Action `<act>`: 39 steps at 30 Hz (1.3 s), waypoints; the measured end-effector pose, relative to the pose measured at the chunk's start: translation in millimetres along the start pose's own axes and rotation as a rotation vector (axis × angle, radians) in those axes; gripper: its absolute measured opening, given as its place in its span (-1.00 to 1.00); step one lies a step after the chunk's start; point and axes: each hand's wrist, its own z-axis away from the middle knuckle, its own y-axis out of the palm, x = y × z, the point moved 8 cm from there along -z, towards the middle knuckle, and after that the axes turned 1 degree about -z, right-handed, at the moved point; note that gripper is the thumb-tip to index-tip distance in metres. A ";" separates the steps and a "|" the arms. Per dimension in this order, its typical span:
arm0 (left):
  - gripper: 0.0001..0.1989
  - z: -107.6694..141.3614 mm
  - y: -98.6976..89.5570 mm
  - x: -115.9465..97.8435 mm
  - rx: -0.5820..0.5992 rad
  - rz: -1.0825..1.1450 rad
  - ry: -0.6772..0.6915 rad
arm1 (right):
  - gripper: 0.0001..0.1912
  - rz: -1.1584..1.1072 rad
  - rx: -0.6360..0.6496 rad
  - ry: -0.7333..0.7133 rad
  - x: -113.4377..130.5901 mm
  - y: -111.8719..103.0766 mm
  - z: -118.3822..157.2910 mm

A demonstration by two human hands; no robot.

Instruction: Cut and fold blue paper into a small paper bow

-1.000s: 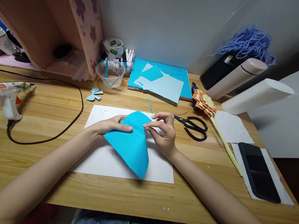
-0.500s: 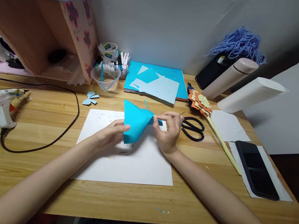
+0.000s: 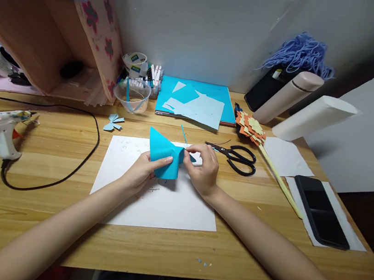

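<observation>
A bright blue piece of paper (image 3: 166, 153), folded and curved, is held above a white sheet (image 3: 177, 208) with small marks on it. My left hand (image 3: 144, 169) grips its left part, the thumb lying across the front. At its narrow right side, my right hand (image 3: 204, 168) pinches the paper between thumb and forefinger. A thin blue strip (image 3: 184, 133) lies just behind the paper. Black-handled scissors (image 3: 231, 154) rest on the table right beside my right hand.
On the left are a glue gun (image 3: 3, 133) with a looped cord and a light blue paper bow (image 3: 114, 123). Behind stand a clear cup (image 3: 132, 100) and a blue folder (image 3: 197, 90) with scraps. A paper flower (image 3: 251, 128) and a phone (image 3: 321, 212) lie right.
The blue paper has turned and shifted slightly left, and my left thumb now lies further across it. My right hand has moved a little left, uncovering the scissor blades.
</observation>
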 end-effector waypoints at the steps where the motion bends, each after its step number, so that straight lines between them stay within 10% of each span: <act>1: -0.68 -0.1 0.4 0.1 0.008 0.005 0.000 | -0.90 -0.009 -0.003 -0.010 1.8 -0.5 -0.1; 16: -0.84 -1.9 -0.7 6.0 0.051 0.198 -0.014 | -0.70 -0.051 0.033 -0.034 18.7 -1.6 2.1; 25: -0.86 -3.6 -0.9 4.6 0.032 0.248 0.000 | -0.49 -0.479 0.050 0.403 -5.9 18.6 21.9; 32: -0.78 -2.1 0.2 6.4 0.031 0.040 -0.016 | -0.95 -0.638 0.042 0.390 -8.6 17.6 13.5; 36: -0.72 17.4 10.2 9.9 0.295 -0.495 -0.224 | -0.92 -0.670 -0.022 0.454 -20.0 12.3 6.4; 39: -0.72 60.7 37.1 5.4 0.807 -0.639 -0.354 | -0.87 -0.682 -0.003 0.508 -28.4 15.4 4.6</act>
